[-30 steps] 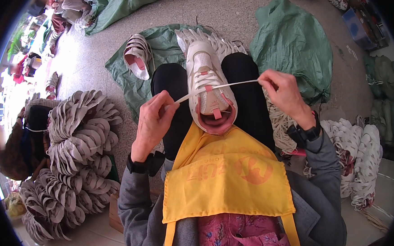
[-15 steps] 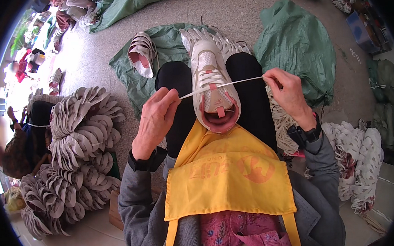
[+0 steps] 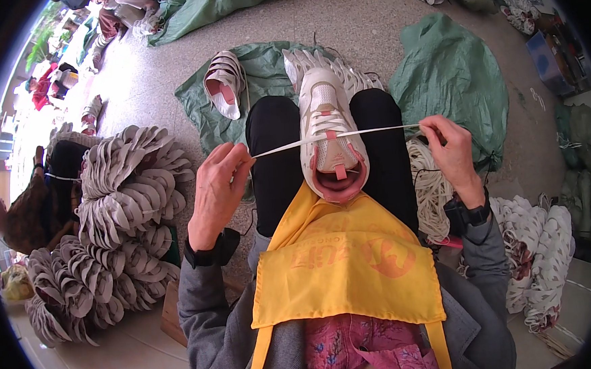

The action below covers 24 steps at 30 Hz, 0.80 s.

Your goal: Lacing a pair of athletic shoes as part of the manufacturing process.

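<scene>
A white and pink sneaker (image 3: 328,101) rests between my knees, its pink-lined opening toward me and its toe pointing away. A flat white shoelace (image 3: 286,146) comes out of it to both sides, stretched nearly straight across the tongue. My left hand (image 3: 219,182) pinches one end, left of the shoe beside my thigh. At the other side my right hand (image 3: 452,151) pinches the opposite end between thumb and fingers. Both hands stay apart from the shoe itself. A yellow apron (image 3: 341,269) covers my lap up to the heel.
Stacks of grey shoe parts (image 3: 130,188) stand at my left. One white upper (image 3: 224,84) and a row of uppers lie on green sacking (image 3: 195,99) ahead. By my right thigh hangs a bundle of laces (image 3: 432,203); bundled white uppers (image 3: 543,257) sit farther right. Another person sits at far left.
My hands have moved farther apart, left hand outward to the left and right hand to the right, with a longer stretch of lace between them. The view has shifted slightly.
</scene>
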Motion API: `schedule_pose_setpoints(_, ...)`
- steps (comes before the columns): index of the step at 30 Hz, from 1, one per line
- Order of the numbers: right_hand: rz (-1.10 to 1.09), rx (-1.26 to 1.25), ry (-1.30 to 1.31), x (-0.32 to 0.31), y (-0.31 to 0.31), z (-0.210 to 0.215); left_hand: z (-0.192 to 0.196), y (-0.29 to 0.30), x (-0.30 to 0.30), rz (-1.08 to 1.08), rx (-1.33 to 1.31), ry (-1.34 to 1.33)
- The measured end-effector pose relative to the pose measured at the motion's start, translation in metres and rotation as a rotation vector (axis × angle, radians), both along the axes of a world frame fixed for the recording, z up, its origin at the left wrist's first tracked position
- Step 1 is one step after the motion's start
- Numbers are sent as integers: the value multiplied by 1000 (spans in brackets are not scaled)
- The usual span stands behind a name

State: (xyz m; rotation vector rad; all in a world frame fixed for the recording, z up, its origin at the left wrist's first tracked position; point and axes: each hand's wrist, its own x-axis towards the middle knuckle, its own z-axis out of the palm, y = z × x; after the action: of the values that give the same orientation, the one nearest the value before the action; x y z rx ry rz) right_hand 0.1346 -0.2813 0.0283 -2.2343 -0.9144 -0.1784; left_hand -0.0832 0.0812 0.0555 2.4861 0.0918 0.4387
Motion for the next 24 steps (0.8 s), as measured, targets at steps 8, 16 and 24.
schedule_pose_setpoints(8, -111, -14, 7, 10, -25, 4, 8, 25, -24, 164, 39, 58)
schedule_pose_setpoints(16, -195, -20, 34, 28, -54, 3, 1, 75, -52, 307, 48, 91)
schedule_pose_setpoints(24, -251, -48, 26, 40, -79, -5, -3, 100, -72, 409, 73, 108)
